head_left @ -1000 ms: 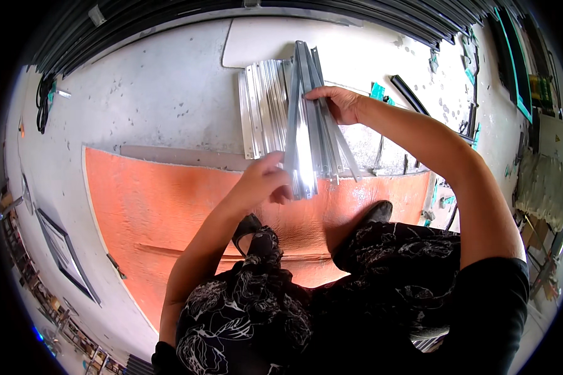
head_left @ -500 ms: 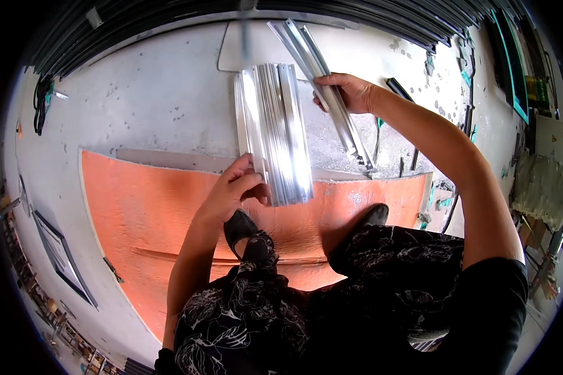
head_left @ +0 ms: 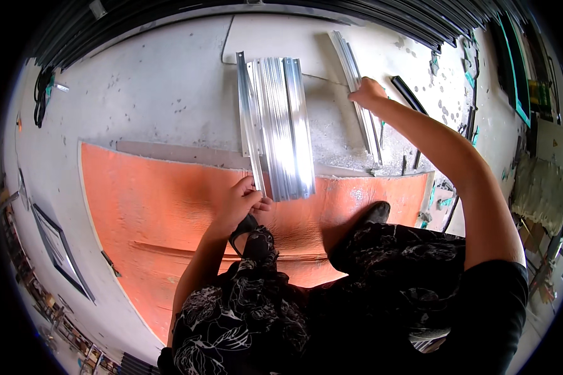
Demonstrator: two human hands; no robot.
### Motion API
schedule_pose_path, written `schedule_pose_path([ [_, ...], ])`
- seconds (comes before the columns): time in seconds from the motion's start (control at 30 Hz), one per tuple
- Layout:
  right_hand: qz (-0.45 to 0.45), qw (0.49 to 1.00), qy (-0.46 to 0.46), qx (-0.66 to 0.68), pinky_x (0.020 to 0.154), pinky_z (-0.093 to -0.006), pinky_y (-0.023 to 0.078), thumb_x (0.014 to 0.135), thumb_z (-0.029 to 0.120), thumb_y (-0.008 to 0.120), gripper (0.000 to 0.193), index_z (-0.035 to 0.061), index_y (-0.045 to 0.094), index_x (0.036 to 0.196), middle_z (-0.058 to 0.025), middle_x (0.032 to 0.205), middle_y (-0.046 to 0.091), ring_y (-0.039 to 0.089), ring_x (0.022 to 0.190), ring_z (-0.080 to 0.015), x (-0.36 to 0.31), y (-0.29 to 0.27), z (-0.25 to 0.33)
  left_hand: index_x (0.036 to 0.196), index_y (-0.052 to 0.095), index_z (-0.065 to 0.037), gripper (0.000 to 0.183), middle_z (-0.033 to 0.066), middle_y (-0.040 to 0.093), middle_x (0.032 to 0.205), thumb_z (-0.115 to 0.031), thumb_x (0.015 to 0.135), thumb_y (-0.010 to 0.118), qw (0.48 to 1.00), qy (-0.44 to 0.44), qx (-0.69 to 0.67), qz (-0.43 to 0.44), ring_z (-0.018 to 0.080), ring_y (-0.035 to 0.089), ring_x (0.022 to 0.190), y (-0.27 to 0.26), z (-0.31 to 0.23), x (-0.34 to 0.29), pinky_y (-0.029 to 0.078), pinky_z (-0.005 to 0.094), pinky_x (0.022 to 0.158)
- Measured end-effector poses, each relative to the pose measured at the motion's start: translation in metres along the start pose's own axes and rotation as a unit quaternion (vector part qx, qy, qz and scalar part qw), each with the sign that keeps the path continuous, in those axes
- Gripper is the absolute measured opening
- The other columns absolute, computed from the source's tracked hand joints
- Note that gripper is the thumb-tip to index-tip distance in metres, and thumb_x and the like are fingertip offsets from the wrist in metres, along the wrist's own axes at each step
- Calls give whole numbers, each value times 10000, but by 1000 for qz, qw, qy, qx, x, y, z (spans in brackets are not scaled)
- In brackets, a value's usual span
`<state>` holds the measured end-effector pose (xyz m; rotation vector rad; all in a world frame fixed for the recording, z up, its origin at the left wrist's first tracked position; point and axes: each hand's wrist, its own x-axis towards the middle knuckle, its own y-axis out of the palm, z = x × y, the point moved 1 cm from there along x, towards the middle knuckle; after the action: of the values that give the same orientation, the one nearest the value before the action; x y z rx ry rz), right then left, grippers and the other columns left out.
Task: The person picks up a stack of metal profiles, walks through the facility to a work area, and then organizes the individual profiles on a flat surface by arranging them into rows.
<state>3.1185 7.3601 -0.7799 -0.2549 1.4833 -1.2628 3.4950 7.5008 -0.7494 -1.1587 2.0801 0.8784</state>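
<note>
A row of shiny aluminium profiles (head_left: pixel 278 128) lies side by side in front of me, its near end over the orange mat. At the row's left edge my left hand (head_left: pixel 241 203) pinches the near end of one aluminium profile (head_left: pixel 253 137), which tilts slightly against the others. Off to the right, my right hand (head_left: pixel 370 94) grips a smaller group of aluminium profiles (head_left: pixel 366 128) around the middle. This group appears to be at floor level; the fingers beneath it are hidden.
An orange mat (head_left: pixel 162 206) lies under my feet on the pale floor (head_left: pixel 150 94). Long dark bars (head_left: pixel 381 22) line the far side. A black bar (head_left: pixel 409 94) lies right of my right hand. A dark frame (head_left: pixel 61 250) rests at the left.
My right hand has moved right with its profiles, away from the row. My left hand has shifted slightly nearer me, and one profile now stands apart at the row's left edge.
</note>
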Motion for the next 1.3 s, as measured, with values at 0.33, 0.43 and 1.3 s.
schedule_pose_path([
  [0.33, 108, 952, -288, 10, 786, -439, 503, 785, 296, 673, 352, 36, 578, 1002, -177, 993, 615, 608, 924, -332, -110, 19, 37, 891, 501, -5, 105, 109, 626, 795, -107, 898, 525, 893, 115, 423, -99, 197, 652, 722, -19, 36, 9, 498, 329, 615],
  [0.43, 178, 958, -222, 16, 779, -449, 490, 770, 313, 690, 370, 20, 581, 967, -180, 952, 630, 612, 897, -349, -138, 45, 38, 868, 538, -11, 141, 113, 620, 771, -149, 882, 568, 820, 124, 538, -150, 239, 637, 712, -2, -11, -1, 478, 363, 621],
  [1.3, -41, 945, -53, 319, 614, -463, 492, 739, 156, 706, 336, -3, 448, 885, -211, 724, 609, 619, 710, -414, -175, 127, 54, 906, 661, -71, 112, 137, 636, 823, -99, 801, 636, 852, 254, 445, -109, 335, 621, 761, 26, -7, 45, 494, 406, 649],
])
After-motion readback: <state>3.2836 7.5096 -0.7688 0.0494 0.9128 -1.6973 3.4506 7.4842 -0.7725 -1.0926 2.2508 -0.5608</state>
